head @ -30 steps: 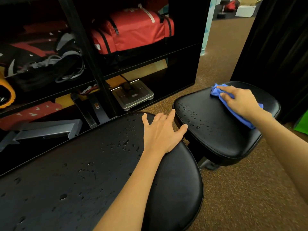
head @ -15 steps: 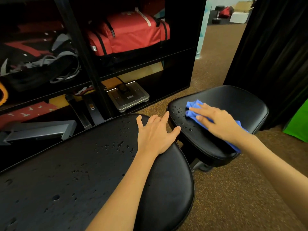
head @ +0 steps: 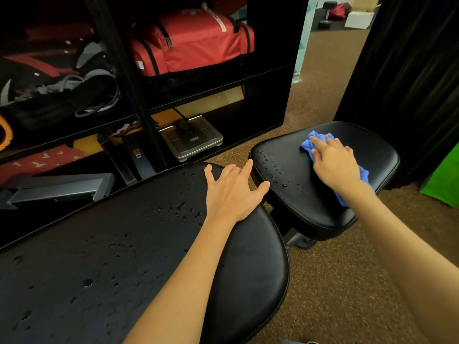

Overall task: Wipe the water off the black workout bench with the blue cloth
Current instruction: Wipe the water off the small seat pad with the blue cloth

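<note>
Pressing the blue cloth flat onto the far part of the small seat pad of the black desk with the right hand, fingers straight and spread over it, not curling round it. Resting the left hand open, fingers splayed, on the end of the long pad. Judging the cloth as soft, light and limp, bunching under the palm, so working best under broad pressure from above rather than a pinch at one edge. Judging the pads as smooth and slick, beading droplets along the seat pad's left side and more across the long pad. Noting the black shelf unit behind, holding a red bag in an upper compartment, a grey scale beneath, and tangled straps to the left.
</note>
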The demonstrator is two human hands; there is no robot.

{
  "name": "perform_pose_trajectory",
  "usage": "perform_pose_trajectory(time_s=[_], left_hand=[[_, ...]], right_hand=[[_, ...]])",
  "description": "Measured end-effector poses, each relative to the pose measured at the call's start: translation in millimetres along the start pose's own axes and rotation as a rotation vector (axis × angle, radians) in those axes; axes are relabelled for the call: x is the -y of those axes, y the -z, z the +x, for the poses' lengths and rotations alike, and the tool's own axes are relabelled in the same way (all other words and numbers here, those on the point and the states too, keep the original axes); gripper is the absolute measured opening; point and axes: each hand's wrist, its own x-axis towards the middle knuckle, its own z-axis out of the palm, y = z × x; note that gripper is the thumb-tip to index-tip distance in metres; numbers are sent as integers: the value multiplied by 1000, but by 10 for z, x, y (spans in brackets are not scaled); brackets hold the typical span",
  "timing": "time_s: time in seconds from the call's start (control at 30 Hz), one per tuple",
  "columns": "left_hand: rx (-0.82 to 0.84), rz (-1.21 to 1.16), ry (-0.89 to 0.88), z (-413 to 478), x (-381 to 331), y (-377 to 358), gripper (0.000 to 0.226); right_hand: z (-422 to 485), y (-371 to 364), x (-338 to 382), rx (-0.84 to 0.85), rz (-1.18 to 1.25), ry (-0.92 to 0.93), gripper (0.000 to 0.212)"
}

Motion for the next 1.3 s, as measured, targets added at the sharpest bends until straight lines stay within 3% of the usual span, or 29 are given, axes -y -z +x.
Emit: perform_pose_trajectory(time_s=[0.17,0.43,0.63,0.77,0.87,1.07,1.2,1.3], left_hand=[[1,7,-3,0,1,4,69],[-24,2,-8,15,17,-33,69],[-26,-7,-10,10,10,-30,70],[-23,-4,-10,7,10,-26,70],[-23,-2,-9,5,12,-21,70],[-28,8,-12,8,16,-42,69],[-30,9,-14,12,18,-42,68],[-23,3,-11,20,14,-36,68]], right_hand=[[-389,17,231,0,31,110,42],[-1059,388,120,183,189,401,40],[-470,248,-108,149,172,252,37],[-174,156,102,93,131,110,38],[-254,155,285,70,120,114,38],[-670,161,331,162,222,324,38],[-841,360,133,265,287,570,40],[-760,493,-107,363,391,587,38]])
